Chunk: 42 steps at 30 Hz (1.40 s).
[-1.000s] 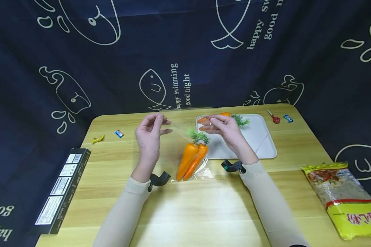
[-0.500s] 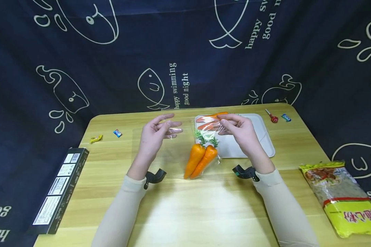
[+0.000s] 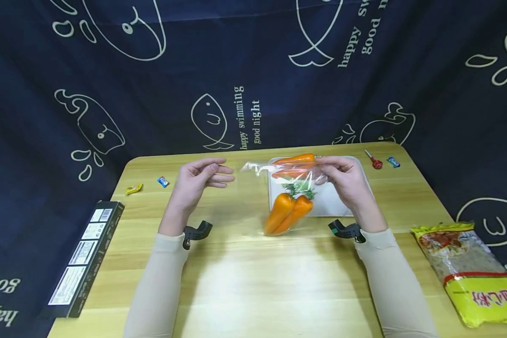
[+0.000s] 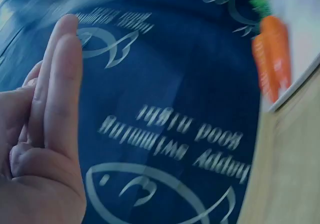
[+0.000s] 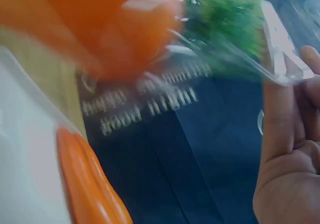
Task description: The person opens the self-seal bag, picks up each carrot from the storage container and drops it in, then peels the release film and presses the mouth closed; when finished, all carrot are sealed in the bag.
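Observation:
In the head view my right hand (image 3: 347, 180) pinches the top edge of a clear plastic bag (image 3: 255, 170). Two orange carrots (image 3: 284, 215) with green tops hang low inside it, blurred but large in the right wrist view. The thumb and fingers of that hand (image 5: 290, 134) meet at the film's corner. Off to the bag's left, my left hand (image 3: 194, 185) is raised with fingers extended, apart from the film and holding nothing. Behind the bag, more carrots (image 3: 295, 160) lie on a white tray (image 3: 331, 204), partly seen through the plastic.
A red lollipop (image 3: 376, 164) and a blue-wrapped candy (image 3: 393, 162) lie right of the tray. Two small candies are at left, one yellow (image 3: 134, 189), one blue (image 3: 163, 181). A black box (image 3: 86, 260) lies along the left edge, a yellow food packet (image 3: 473, 274) at right.
My right hand has moved right, carrying the bag and its carrots that way. The left hand has let go of the film and drawn back left.

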Each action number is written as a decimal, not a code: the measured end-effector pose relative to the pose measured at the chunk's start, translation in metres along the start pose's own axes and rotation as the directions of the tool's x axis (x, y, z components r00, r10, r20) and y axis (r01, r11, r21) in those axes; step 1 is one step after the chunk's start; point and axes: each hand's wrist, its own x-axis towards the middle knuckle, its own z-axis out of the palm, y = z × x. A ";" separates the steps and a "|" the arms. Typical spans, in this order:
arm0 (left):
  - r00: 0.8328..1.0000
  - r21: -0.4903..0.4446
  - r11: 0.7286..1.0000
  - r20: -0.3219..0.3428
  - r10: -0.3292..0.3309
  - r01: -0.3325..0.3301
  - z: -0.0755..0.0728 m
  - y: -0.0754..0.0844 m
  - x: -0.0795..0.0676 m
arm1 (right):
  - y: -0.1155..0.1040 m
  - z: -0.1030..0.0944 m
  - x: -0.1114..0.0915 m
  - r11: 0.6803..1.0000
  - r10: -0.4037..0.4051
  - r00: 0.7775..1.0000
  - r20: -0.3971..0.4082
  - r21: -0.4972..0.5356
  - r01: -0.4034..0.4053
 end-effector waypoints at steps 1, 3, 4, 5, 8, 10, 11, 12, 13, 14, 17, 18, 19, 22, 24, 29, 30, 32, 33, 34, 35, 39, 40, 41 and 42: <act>0.999 -0.012 0.999 -0.010 0.030 -0.030 -0.003 0.001 -0.001 | -0.001 -0.004 0.000 0.999 -0.034 0.999 -0.016 0.039 0.035; 0.996 -0.019 0.996 -0.001 0.090 -0.090 -0.005 0.001 0.000 | -0.003 -0.009 -0.001 0.991 -0.084 0.996 -0.034 0.098 0.087; 0.994 -0.019 0.995 0.032 0.100 -0.100 -0.004 0.001 0.001 | -0.004 -0.009 -0.001 0.991 -0.087 0.995 -0.041 0.101 0.091; 0.992 -0.020 0.995 0.078 0.100 -0.098 0.000 0.000 0.002 | -0.005 -0.009 -0.001 0.992 -0.087 0.996 -0.033 0.094 0.089; 0.968 -0.060 0.995 0.237 0.087 -0.074 0.017 -0.005 0.006 | -0.004 -0.007 0.002 0.993 -0.070 0.997 -0.025 0.098 0.073; 0.960 -0.037 0.997 0.270 0.069 -0.061 0.030 -0.007 0.009 | -0.004 -0.006 0.004 0.995 -0.059 0.998 -0.028 0.076 0.061; 0.963 -0.013 0.998 0.260 0.070 -0.068 0.037 -0.007 0.011 | -0.004 -0.006 0.004 0.995 -0.062 0.998 -0.027 0.078 0.063; 0.968 0.024 0.996 0.237 0.079 -0.087 0.043 -0.007 0.013 | -0.003 -0.006 0.004 0.995 -0.064 0.998 -0.029 0.070 0.065; 0.976 0.079 0.991 0.200 0.087 -0.104 0.048 -0.006 0.015 | -0.004 -0.005 0.005 0.996 -0.065 0.997 -0.029 0.054 0.067; 0.982 0.129 0.985 0.163 0.095 -0.117 0.052 -0.004 0.015 | -0.004 -0.004 0.005 0.997 -0.066 0.997 -0.029 0.044 0.067; 0.987 0.203 0.968 0.099 0.129 -0.147 0.055 0.000 0.015 | -0.004 -0.002 0.004 0.998 -0.053 0.998 -0.014 0.014 0.053; 0.986 0.211 0.965 0.096 0.136 -0.154 0.054 0.001 0.015 | -0.005 -0.001 0.003 0.999 -0.045 0.999 -0.005 -0.008 0.045; 0.985 0.211 0.965 0.096 0.141 -0.158 0.051 0.001 0.013 | -0.006 0.000 0.003 0.999 -0.033 0.999 0.006 -0.029 0.033; 0.985 0.221 0.962 0.094 0.143 -0.161 0.042 0.004 0.010 | -0.009 0.002 0.001 0.988 -0.002 0.999 0.037 -0.157 0.008; 0.987 0.261 0.953 0.085 0.133 -0.151 0.036 0.005 0.008 | -0.013 0.004 -0.001 0.967 0.027 0.999 0.039 -0.253 -0.016; 0.993 0.363 0.926 0.103 0.065 -0.099 0.025 0.010 0.005 | -0.022 0.009 -0.004 0.893 0.099 0.994 0.051 -0.445 -0.066; 0.991 0.364 0.926 0.121 0.053 -0.094 0.023 0.011 0.005 | -0.022 0.009 -0.004 0.880 0.106 0.992 0.067 -0.472 -0.062; 0.989 0.377 0.922 0.144 0.031 -0.084 0.020 0.013 0.004 | -0.023 0.010 -0.004 0.878 0.102 0.988 0.120 -0.478 -0.032; 0.987 0.385 0.919 0.156 0.028 -0.087 0.019 0.014 0.003 | -0.023 0.010 -0.004 0.880 0.090 0.985 0.147 -0.475 -0.010; 0.986 0.392 0.915 0.166 0.031 -0.094 0.017 0.014 0.002 | -0.022 0.010 -0.003 0.877 0.074 0.983 0.168 -0.481 0.017; 0.983 0.391 0.914 0.177 0.039 -0.107 0.017 0.015 0.002 | -0.021 0.011 -0.003 0.878 0.056 0.982 0.183 -0.477 0.039; 0.979 0.330 0.932 0.180 0.094 -0.150 0.020 0.012 0.004 | -0.012 0.015 -0.001 0.867 0.004 0.993 0.122 -0.495 0.058; 0.981 0.306 0.939 0.158 0.109 -0.154 0.022 0.010 0.005 | -0.009 0.018 0.000 0.863 0.001 0.996 0.086 -0.504 0.042; 0.984 0.286 0.945 0.126 0.126 -0.158 0.025 0.008 0.007 | -0.007 0.020 0.001 0.861 -0.001 0.999 0.049 -0.508 0.026; 0.986 0.268 0.950 0.089 0.140 -0.159 0.028 0.005 0.008 | -0.005 0.022 0.002 0.857 -0.007 1.000 0.016 -0.516 0.014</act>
